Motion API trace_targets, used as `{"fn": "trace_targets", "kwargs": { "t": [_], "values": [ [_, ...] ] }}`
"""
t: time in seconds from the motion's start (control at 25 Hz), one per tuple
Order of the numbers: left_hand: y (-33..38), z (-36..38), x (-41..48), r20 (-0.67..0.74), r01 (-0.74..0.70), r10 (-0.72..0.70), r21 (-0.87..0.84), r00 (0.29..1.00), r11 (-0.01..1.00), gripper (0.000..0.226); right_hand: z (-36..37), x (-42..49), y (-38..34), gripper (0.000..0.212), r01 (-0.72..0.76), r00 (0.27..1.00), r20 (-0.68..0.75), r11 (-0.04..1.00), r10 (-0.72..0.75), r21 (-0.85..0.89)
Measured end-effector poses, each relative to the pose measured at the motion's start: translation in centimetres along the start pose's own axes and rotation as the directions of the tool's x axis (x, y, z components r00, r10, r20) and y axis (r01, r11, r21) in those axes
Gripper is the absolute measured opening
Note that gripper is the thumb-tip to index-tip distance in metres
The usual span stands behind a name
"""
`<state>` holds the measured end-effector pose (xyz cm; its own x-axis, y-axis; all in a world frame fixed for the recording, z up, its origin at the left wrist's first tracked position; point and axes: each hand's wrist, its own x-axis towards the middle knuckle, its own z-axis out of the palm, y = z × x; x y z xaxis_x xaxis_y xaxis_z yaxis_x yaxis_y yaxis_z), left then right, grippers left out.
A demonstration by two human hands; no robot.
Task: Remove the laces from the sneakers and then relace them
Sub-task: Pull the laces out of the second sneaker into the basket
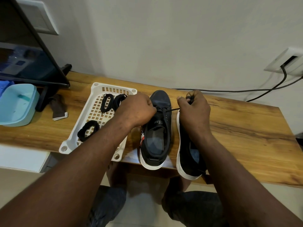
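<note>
My right hand (194,110) pinches the thin black lace (173,109) taut, and my left hand (136,110) pinches it at the eyelets of the dark white-soled canvas sneaker (156,128) on the wooden table (237,125) — an uneven tug could slide the shoe.

1. The white plastic lattice tray (96,86) lies on the wooden tabletop (237,128), reaching over its near edge.
2. Three coiled black laces (88,130) lie in the tray.
3. A dark canvas sneaker (155,140) stands just right of the tray, a second sneaker (188,154) right of that, heels past the near edge.
</note>
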<state>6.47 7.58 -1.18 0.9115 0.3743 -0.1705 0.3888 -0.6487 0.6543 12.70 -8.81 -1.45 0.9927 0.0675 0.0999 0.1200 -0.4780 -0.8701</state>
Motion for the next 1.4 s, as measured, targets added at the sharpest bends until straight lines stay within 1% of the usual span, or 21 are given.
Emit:
{"fn": "trace_targets", "kwargs": {
  "t": [0.04, 0.12, 0.2, 0.24, 0.32, 0.44, 0.48, 0.52, 0.56, 0.64, 0.76, 0.84, 0.88, 1.0, 1.04, 1.12, 1.2, 1.28, 1.32, 1.36, 1.4],
  "values": [
    [0.0, 0.1, 0.0, -0.009, -0.018, 0.018, -0.002, 1.000, 1.000, 0.008, -0.1, -0.1, 0.0, 0.017, 0.019, 1.000, 0.005, 1.000, -0.019, -0.007],
    [0.0, 0.3, 0.1, -0.018, -0.091, 0.091, 0.022, 0.996, 0.996, 0.019, -0.4, -0.2, -0.1, 0.008, 0.039, 0.999, 0.026, 0.999, -0.039, 0.017],
    [0.0, 0.8, 0.3, 0.007, -0.181, 0.181, 0.109, 0.983, 0.977, 0.033, -0.8, -0.3, -0.3, 0.012, 0.070, 0.997, 0.034, 0.997, -0.071, 0.043],
    [0.0, 1.0, 0.3, 0.023, -0.207, 0.206, 0.174, 0.978, 0.963, 0.035, -0.9, -0.3, -0.3, 0.012, 0.094, 0.995, 0.041, 0.995, -0.095, 0.029],
    [0.1, 1.6, 0.4, 0.039, -0.220, 0.218, 0.285, 0.975, 0.933, 0.037, -1.1, -0.3, -0.5, 0.013, 0.126, 0.989, 0.075, 0.992, -0.126, 0.006],
    [0.1, 2.2, 0.4, 0.031, -0.236, 0.242, 0.373, 0.970, 0.897, 0.041, -0.9, -0.4, -0.4, 0.011, 0.128, 0.975, 0.181, 0.992, -0.130, 0.020],
    [0.1, 2.3, 0.5, 0.030, -0.239, 0.247, 0.387, 0.968, 0.891, 0.041, -0.9, -0.4, -0.3, 0.006, 0.150, 0.964, 0.230, 0.988, -0.137, -0.040],
    [0.1, 2.3, 0.5, 0.025, -0.235, 0.245, 0.391, 0.969, 0.890, 0.040, -0.8, -0.5, -0.2, 0.007, 0.187, 0.950, 0.281, 0.970, -0.138, -0.153],
    [0.2, 2.3, 0.5, 0.015, -0.228, 0.241, 0.389, 0.970, 0.892, 0.038, -0.8, -0.7, 0.2, 0.014, 0.237, 0.936, 0.323, 0.929, -0.139, -0.285],
    [0.4, 2.3, 0.5, -0.021, -0.218, 0.246, 0.397, 0.969, 0.892, 0.033, -0.8, -1.0, 0.5, 0.021, 0.301, 0.932, 0.321, 0.848, -0.166, -0.436],
    [1.0, 2.5, 0.5, -0.063, -0.214, 0.272, 0.456, 0.960, 0.864, 0.028, -0.9, -1.0, 0.3, 0.023, 0.311, 0.947, 0.214, 0.848, -0.240, -0.428],
    [1.3, 2.5, 0.5, -0.052, -0.203, 0.261, 0.490, 0.964, 0.848, 0.028, -0.6, -1.2, 0.3, 0.026, 0.343, 0.935, 0.251, 0.825, -0.252, -0.449],
    [1.5, 2.6, 0.5, -0.038, -0.199, 0.252, 0.507, 0.967, 0.839, 0.027, -0.6, -1.3, 0.4, 0.025, 0.334, 0.932, 0.286, 0.833, -0.222, -0.440],
    [1.8, 3.2, 0.5, -0.038, -0.194, 0.251, 0.523, 0.967, 0.830, 0.021, -0.6, -1.5, 0.4, 0.018, 0.260, 0.928, 0.350, 0.897, -0.130, -0.357],
    [1.6, 3.2, 0.7, -0.061, -0.191, 0.251, 0.485, 0.966, 0.853, 0.016, -0.6, -1.3, 0.4, 0.018, 0.251, 0.930, 0.347, 0.900, -0.122, -0.355],
    [1.0, 2.8, 1.3, -0.128, -0.142, 0.191, 0.319, 0.973, 0.937, 0.007, -0.5, -1.1, 0.4, 0.019, 0.215, 0.939, 0.330, 0.907, -0.091, -0.362],
    [-0.1, 2.0, 2.1, -0.187, -0.008, 0.018, 0.049, 0.982, 0.999, 0.009, -0.3, -0.8, 0.7, 0.016, 0.178, 0.942, 0.332, 0.916, -0.053, -0.360],
    [-1.0, 1.2, 2.5, -0.171, 0.127, -0.175, -0.255, 0.970, 0.958, 0.010, -0.1, -0.8, 1.0, 0.014, 0.171, 0.935, 0.354, 0.918, -0.037, -0.357],
    [-1.2, 1.1, 2.3, -0.149, 0.158, -0.223, -0.357, 0.963, 0.921, 0.011, -0.1, -0.8, 1.2, 0.015, 0.177, 0.930, 0.367, 0.914, -0.034, -0.364],
    [-1.0, 1.1, 2.1, -0.140, 0.158, -0.232, -0.408, 0.963, 0.899, 0.014, 0.0, -0.8, 1.4, 0.016, 0.183, 0.926, 0.376, 0.907, -0.030, -0.378],
    [-0.9, 1.2, 1.9, -0.143, 0.125, -0.201, -0.418, 0.969, 0.900, 0.017, 0.0, -0.8, 1.6, 0.017, 0.184, 0.926, 0.377, 0.903, -0.027, -0.389]
  ]
}}
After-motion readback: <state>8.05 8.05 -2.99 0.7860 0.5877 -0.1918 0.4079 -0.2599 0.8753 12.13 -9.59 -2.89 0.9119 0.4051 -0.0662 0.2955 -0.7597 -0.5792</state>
